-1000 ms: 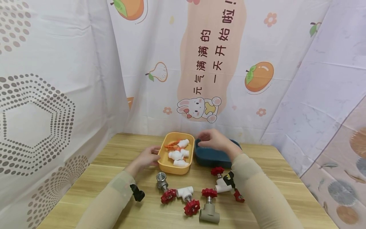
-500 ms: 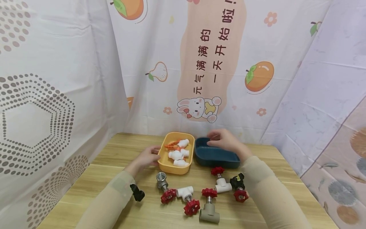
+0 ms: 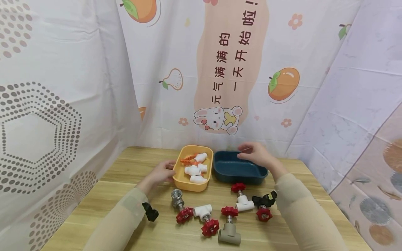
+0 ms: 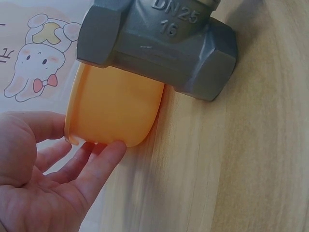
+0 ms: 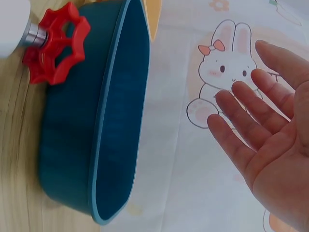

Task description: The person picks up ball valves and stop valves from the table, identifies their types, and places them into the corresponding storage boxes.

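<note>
My left hand (image 3: 160,173) rests against the left side of a yellow bin (image 3: 191,185), its fingertips at the outer wall; the left wrist view shows the same hand (image 4: 58,179) with mostly straight fingers along that wall. White pipe fittings (image 3: 193,170) and orange pieces (image 3: 188,160) lie in the bin. Over the back right of a dark blue bin (image 3: 238,177) hovers my right hand (image 3: 255,153). Seen from the right wrist, this hand (image 5: 270,116) has spread fingers and holds nothing.
Several valves stand or lie in front of the bins: a metal one (image 3: 177,199), a white one (image 3: 204,211), a grey-brown one (image 3: 230,234), another white one (image 3: 244,204) and a black one (image 3: 265,201). A patterned curtain (image 3: 176,115) hangs behind the wooden table (image 3: 125,170).
My right hand has moved right across the blue bin, uncovering more of it and the black valve. The left hand stays at the yellow bin.
</note>
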`<state>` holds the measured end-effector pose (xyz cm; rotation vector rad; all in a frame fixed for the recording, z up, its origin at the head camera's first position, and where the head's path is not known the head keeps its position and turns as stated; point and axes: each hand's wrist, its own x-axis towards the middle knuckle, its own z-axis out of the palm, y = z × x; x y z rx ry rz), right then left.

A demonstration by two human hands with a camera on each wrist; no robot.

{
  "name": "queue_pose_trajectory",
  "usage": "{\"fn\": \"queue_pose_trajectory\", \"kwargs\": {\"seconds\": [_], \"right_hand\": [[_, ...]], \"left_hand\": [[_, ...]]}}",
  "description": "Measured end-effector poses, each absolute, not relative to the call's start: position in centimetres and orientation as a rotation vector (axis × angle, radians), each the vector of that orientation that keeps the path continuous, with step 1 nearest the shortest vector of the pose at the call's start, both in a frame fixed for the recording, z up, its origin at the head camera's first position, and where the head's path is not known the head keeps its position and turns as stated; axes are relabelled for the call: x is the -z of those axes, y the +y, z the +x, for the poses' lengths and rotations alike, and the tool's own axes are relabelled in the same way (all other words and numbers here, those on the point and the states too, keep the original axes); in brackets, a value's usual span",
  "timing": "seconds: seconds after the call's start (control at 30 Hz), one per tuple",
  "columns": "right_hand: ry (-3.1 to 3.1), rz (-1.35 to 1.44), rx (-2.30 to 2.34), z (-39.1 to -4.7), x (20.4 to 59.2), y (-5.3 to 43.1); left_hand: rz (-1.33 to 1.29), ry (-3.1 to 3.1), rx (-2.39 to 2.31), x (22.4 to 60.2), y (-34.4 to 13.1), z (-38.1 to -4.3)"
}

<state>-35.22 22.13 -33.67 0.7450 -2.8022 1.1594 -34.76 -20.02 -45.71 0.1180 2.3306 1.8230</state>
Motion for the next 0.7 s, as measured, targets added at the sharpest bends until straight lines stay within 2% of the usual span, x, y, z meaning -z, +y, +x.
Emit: {"fn": "queue_pose_trajectory", "kwargs": {"seconds": [0.7], "right_hand": [[-2.753, 0.637, -1.151, -34.9, 33.3, 25.4]], "left_hand": [[0.194, 2.380, -1.779, 44.7, -20.3, -34.9]]}}
